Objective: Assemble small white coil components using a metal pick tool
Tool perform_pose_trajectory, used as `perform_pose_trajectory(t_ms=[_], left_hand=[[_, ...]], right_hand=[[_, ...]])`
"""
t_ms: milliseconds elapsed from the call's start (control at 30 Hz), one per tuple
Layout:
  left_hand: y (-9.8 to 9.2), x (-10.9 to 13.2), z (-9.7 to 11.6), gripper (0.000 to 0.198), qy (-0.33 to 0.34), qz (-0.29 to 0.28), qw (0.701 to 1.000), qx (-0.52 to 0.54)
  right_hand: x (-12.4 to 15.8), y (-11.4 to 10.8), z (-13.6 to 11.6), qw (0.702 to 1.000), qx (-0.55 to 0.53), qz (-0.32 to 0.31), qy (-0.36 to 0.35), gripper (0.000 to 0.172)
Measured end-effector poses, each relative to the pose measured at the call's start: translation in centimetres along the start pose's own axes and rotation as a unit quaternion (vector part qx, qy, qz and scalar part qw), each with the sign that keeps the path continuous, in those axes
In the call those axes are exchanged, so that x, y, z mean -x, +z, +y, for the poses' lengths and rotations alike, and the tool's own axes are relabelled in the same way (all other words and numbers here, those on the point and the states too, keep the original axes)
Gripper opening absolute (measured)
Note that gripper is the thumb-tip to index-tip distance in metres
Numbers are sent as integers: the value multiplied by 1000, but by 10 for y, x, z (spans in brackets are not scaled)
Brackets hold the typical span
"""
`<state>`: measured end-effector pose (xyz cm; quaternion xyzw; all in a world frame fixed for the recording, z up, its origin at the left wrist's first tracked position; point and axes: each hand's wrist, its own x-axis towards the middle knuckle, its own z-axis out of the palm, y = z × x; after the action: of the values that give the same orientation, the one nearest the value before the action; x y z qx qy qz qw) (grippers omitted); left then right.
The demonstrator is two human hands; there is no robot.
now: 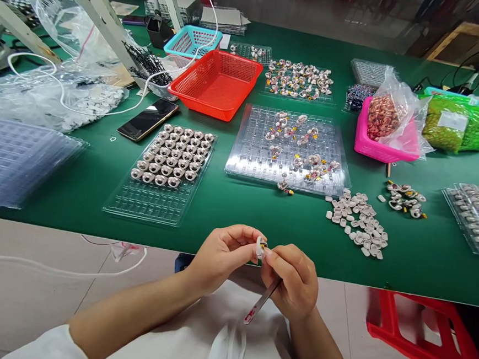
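My left hand (225, 256) pinches a small white earbud shell (260, 248) at the table's front edge, with a bit of yellow showing inside it. My right hand (293, 278) is closed, its thumb and finger touching the shell's right side. Tweezers (262, 302) are gripped in the same hand, pointing down toward my lap; red marks show on their lower end. Just beyond my hands lies a clear plastic tray (236, 160) with several earbud parts with yellow pieces. Small white caps (364, 222) lie loose to the right.
Left stands a tray (146, 208) with rows of beige shells, beside a phone (148, 120). Behind are a red basket (217, 89) and a blue basket (192, 40). A pink basket (385, 149) holds bagged coppery parts. Stacked clear trays (17, 162) lie far left; a red stool (427, 327) stands below right.
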<state>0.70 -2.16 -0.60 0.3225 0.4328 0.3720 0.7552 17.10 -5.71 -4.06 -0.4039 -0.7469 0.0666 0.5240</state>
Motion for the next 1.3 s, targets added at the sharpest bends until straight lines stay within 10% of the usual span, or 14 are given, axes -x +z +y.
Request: perform_pose_trajectory(t_ms=[267,500,733,933,1133,1300], left_hand=[[-7,-7,0,3,3,-21,999,-35],[-15,-20,3,6,-10,-16,994,-110],[17,-36,3,3,-28,-48,991,-121],[12,-39,2,7,-44,-44,994,-85],[6,-34,6,14,-71,-37,997,10],[5,-26,3,14,-65,-43,996,50]], right_hand=[[12,-32,-3,979,-127,-30,154,32],[25,-103,42,909,206,101,348,11],[4,-100,87,881,344,-118,303,22],[-2,-93,103,859,424,-151,244,18],[3,-73,60,953,156,-30,257,9],[14,-25,9,922,-91,87,366,13]])
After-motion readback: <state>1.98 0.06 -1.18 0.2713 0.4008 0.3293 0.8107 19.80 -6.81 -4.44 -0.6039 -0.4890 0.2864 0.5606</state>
